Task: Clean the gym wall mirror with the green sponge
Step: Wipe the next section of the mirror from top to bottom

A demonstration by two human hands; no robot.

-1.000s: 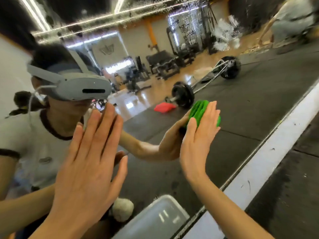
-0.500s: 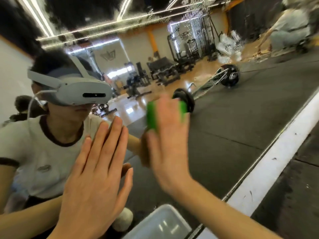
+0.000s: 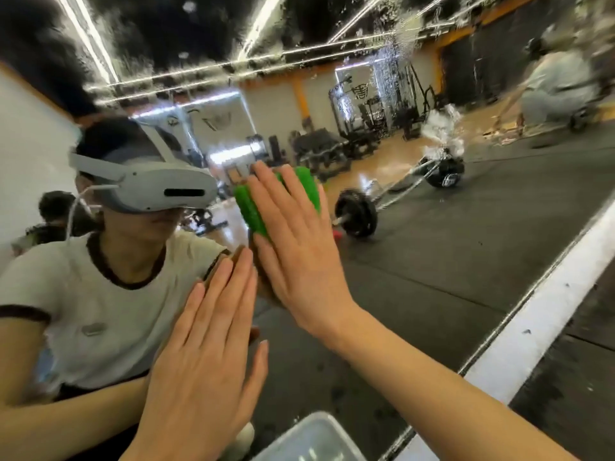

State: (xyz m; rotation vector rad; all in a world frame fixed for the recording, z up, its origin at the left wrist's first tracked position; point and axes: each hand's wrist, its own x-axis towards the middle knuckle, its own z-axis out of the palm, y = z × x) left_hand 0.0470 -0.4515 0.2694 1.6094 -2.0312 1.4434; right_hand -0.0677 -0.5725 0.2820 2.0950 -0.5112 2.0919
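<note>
Now the right hand is pressing a bright green ridged sponge flat against the large gym wall mirror with straight fingers, released rather than clenched. Just below and left of the sponge, the left hand is lying flat on the glass, fingers straight, grasping nothing. Below the sponge, a pale translucent plastic tub is showing.

A clear plastic bin sits at the near bottom edge. A white baseboard strip runs diagonally along the right, beside dark rubber flooring. Reflected farther off lie a loaded barbell on dark mats, a small red object just left of its near plate, and weight racks against the far wall.
</note>
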